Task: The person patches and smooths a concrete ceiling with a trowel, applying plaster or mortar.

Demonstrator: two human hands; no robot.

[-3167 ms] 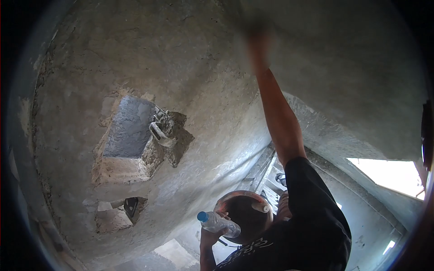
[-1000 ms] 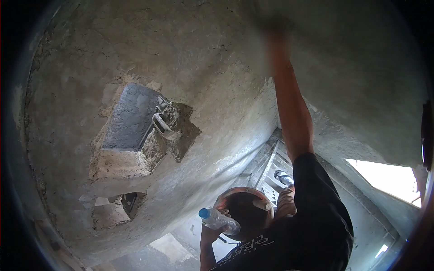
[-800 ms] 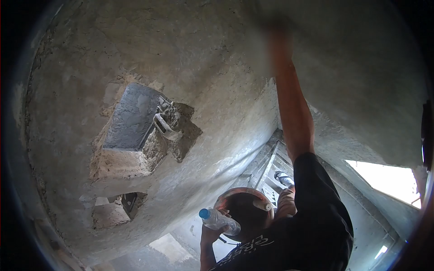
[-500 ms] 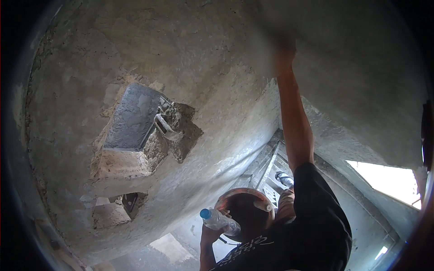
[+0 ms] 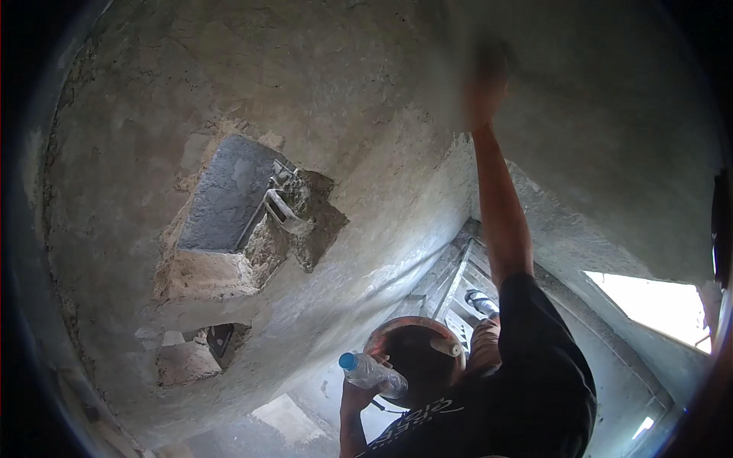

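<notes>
My left hand [image 5: 360,394], low in the view, has its fingers wrapped round a clear plastic bottle [image 5: 376,376] with a blue cap. Just beyond the bottle is a round dark bucket [image 5: 418,353] with a reddish rim. My right arm stretches far up across the view. At its end my right hand [image 5: 486,85] is against or close to the grey plastered surface [image 5: 595,114]; motion and shade smear its fingers, and whatever it may hold cannot be made out.
A broken-edged recess [image 5: 229,198] opens in the wall at left, with a handled tool [image 5: 284,214] on its rough mortar. Below it is a smaller hole [image 5: 187,360]. A ladder-like frame [image 5: 456,281] and a foot in a shoe [image 5: 481,304] show beyond the bucket. Bright opening [image 5: 653,305] at right.
My right hand has shifted slightly to the right and remains blurred. My left hand and the bottle have hardly moved. The wall recess appears slightly farther right.
</notes>
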